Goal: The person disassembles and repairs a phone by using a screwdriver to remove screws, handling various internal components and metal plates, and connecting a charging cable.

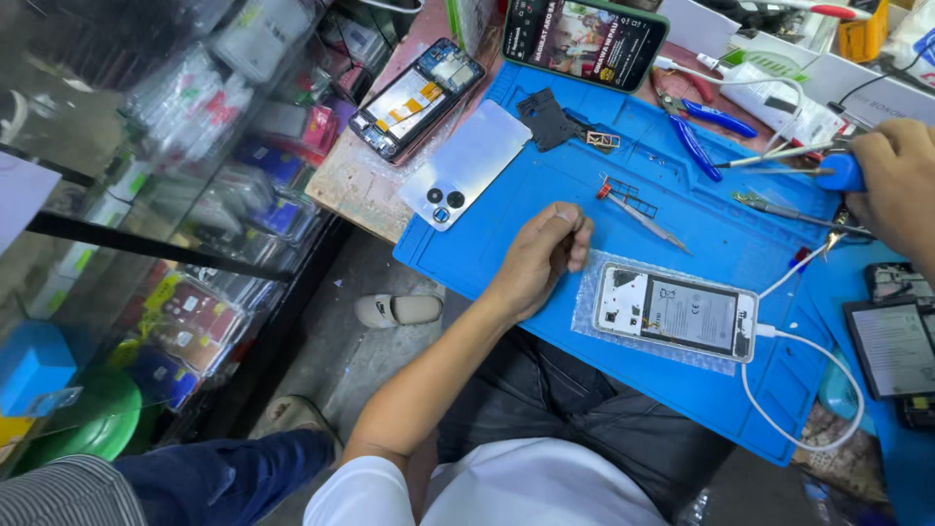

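the person's left hand (542,255) rests on the blue work mat (545,185), fingers curled into a loose fist that holds nothing. just to its right, close but not touching, lies the opened white phone (676,312), back off and battery showing, flat on a sheet of bubble wrap (584,314). a white cable (808,390) is plugged into the phone's right end and loops down past the mat's near edge.

the right hand (901,190) is at the far right of the mat, well apart from the phone, its fingers closed around the blue handle of a screwdriver (840,173); the thin metal shaft points left.

between the two hands lie a slim red-tipped tool (643,216), tweezers (791,210) and a small metal frame piece (631,193), so the stretch of mat from the right hand to the phone is cluttered. further back sit blue-handled pliers (706,131), a black plastic cover part (545,119) and a glossy silver back cover (466,166) with two camera rings, lying over the mat's left edge. beyond it, on the worn wooden bench, is a second opened phone (417,97) with a dark frame. a green-cased phone (584,39) with a lit screen stands at the mat's far edge.

the mat is matte, rubbery, with moulded ridges.
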